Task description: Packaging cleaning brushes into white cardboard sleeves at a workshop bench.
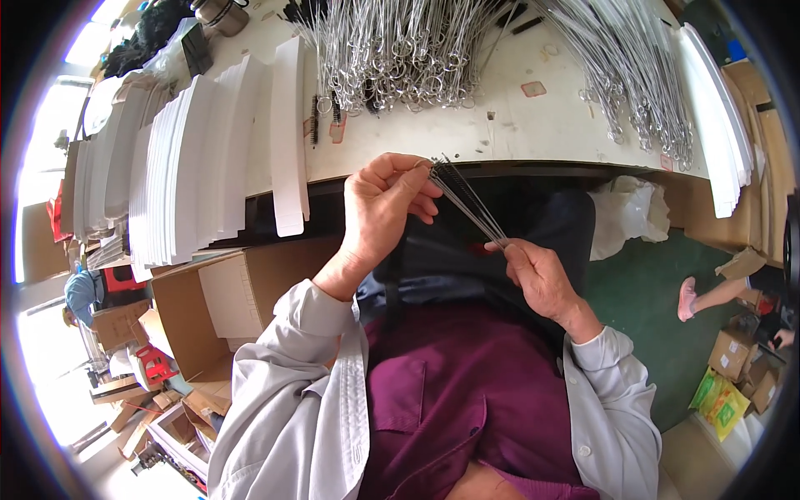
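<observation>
Over my lap, just off the table's near edge, I hold a small bundle of thin wire brushes [468, 202] with black bristles near the upper end. My left hand [379, 204] pinches at that upper end, where a small wire ring shows near the fingertips. Lower down, the fingers of my right hand [537, 275] close round the wire shafts. On the table lies a large heap of similar wire brushes [400, 50], their looped ends toward me. To its right is a second heap of brushes [625, 75].
Rows of narrow white cartons [179, 158] lie along the left of the worktable [500, 137], and more white cartons [717, 125] at its right edge. An open cardboard box [192, 312] stands below left. Another person's leg [712, 296] shows at the right.
</observation>
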The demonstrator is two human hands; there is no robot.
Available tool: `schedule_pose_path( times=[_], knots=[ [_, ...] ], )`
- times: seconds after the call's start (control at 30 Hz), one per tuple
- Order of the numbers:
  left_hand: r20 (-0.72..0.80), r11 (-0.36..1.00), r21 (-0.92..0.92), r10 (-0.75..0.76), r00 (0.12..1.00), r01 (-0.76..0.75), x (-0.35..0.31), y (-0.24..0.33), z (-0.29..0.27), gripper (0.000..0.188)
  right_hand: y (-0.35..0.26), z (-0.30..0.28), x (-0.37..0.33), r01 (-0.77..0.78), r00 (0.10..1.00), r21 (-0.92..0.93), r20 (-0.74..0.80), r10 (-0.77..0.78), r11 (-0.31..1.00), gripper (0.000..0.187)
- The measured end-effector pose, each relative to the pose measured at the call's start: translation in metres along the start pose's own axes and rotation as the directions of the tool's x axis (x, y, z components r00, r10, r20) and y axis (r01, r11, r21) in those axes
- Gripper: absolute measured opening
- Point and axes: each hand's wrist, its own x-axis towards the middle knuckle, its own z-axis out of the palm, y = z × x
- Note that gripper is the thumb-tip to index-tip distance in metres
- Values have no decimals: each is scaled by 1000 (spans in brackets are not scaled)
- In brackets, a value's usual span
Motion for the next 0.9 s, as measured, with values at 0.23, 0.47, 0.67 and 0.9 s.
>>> schedule_pose_path(
  times=[0.23,0.47,0.67,0.9],
  knots=[
    [248,495,659,566,786,-566,-9,-6,-8,18,-2,4,7,29,998,-7,-63,-29,1000,35],
    [241,279,755,724,647,-593,-23,14,-38,21,-4,-3,6,-14,997,-53,-77,10,999,34],
    [-207,15,972,535,819,235,-8,36,-105,65,-5,-6,5,35,997,-47,-69,-38,998,37],
    [-314,150,945,152,937,292,2,50,-127,54,-7,3,12,85,994,-64,-57,-88,994,38]
  ],
)
